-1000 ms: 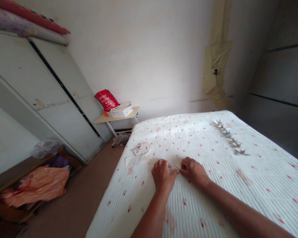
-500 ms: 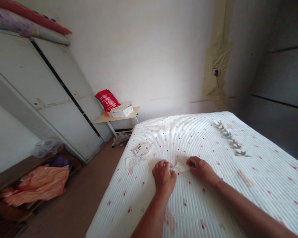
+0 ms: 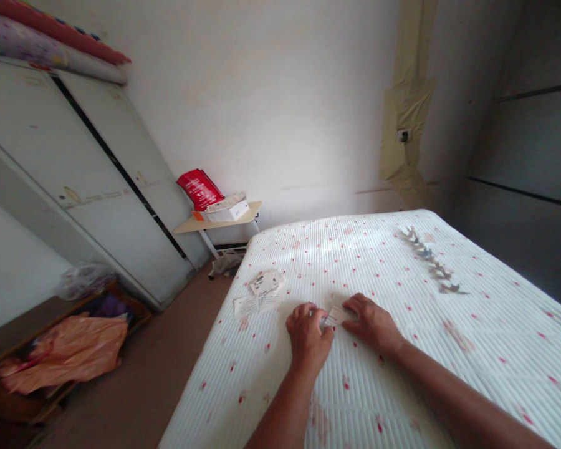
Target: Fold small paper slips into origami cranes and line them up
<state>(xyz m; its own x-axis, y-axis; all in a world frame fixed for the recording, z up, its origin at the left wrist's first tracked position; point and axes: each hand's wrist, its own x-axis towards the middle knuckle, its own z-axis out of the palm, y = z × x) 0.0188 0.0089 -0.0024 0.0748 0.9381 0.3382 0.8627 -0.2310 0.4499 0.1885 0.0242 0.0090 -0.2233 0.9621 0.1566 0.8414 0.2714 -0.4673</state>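
Note:
A small piece of printed paper (image 3: 335,315) lies on the white quilted bed (image 3: 355,399), between my two hands. My left hand (image 3: 307,329) has its fingers curled over the paper's left end. At the opposite end, my right hand (image 3: 370,321) grips the paper between thumb and fingers. Both hands rest low against the bed cover, and their fingers hide the paper's ends. To the left lie loose printed paper pieces (image 3: 246,305), some in a small stack (image 3: 266,284). A row of small folded paper figures (image 3: 442,271), shaped like birds, stands on the right.
A small table (image 3: 187,224) beyond the bed's left corner bears a red bag (image 3: 199,189) and a white box (image 3: 229,211). Along the left stand a grey cabinet (image 3: 98,187) and a low wooden shelf holding an orange plastic bag (image 3: 70,352). A socket (image 3: 404,135) sits on the taped wall.
My right hand has moved slightly left, closer to my left hand, and its thumb now shows on the paper. The paper has turned and is more tilted. My left hand has barely moved.

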